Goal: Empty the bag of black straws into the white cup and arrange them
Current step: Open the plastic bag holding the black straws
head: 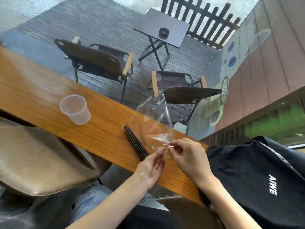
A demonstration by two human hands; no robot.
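A long wooden desk (pixel 49 90) with a strong orange-brown grain runs slantwise along the window. On it a translucent white cup (pixel 76 109) stands upright towards the left, empty. Well apart from the cup, nearer the middle, a bundle of black straws (pixel 135 142) lies flat, pointing across the plank. At the right end a black bag (pixel 257 176) with white lettering rests over the desk's edge.

Both hands pinching clear bag (pixel 155 116) above wooden counter (pixel 41 90), black straws (pixel 136 142) lying beside, white cup (pixel 76 109) upright
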